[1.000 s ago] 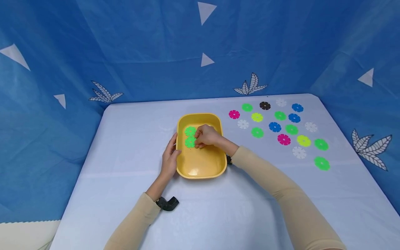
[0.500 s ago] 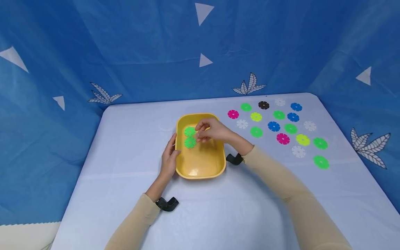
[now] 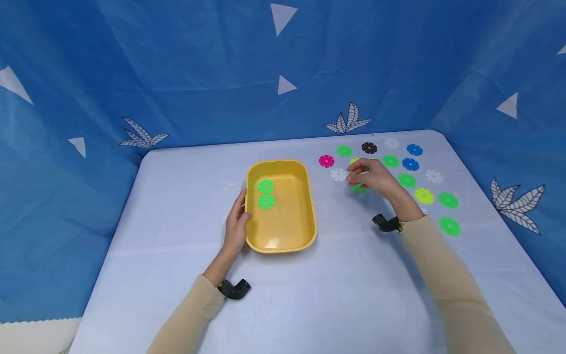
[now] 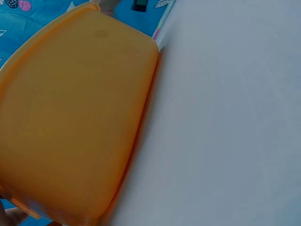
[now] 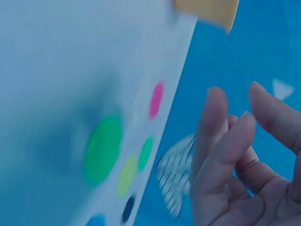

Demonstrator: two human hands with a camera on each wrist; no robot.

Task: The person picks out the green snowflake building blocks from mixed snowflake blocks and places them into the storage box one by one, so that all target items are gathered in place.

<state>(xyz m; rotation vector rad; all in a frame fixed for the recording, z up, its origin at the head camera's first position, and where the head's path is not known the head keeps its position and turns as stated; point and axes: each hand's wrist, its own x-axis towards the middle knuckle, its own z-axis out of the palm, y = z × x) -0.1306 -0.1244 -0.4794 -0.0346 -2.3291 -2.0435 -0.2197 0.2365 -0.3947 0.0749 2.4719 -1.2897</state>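
My left hand (image 3: pixel 236 223) holds the left rim of a yellow plastic tray (image 3: pixel 279 233), thumb over the edge and fingers along the outer wall. Inside the tray lie two green notched discs, a far one (image 3: pixel 266 186) and a near one (image 3: pixel 266 201). Over the table to the right hovers my right hand (image 3: pixel 373 176), partly covering a green disc (image 3: pixel 359 189). The right wrist view shows its fingers (image 5: pixel 214 122) loosely bent, with nothing between them. Tray wall (image 4: pixel 80 108) fills much of the left wrist view; only a few left fingertips show there.
Several more notched discs lie spread at the table's back right, including a pink one (image 3: pixel 326 161), a white one (image 3: pixel 338 174), a brown one (image 3: pixel 369 148) and a yellow one (image 3: pixel 424 195). A blue patterned cloth (image 3: pixel 212 73) hangs behind the white table (image 3: pixel 177 221).
My right hand has left the tray and moved right, over the spread discs. The left hand keeps its hold on the tray rim. Both green discs in the tray are now uncovered.
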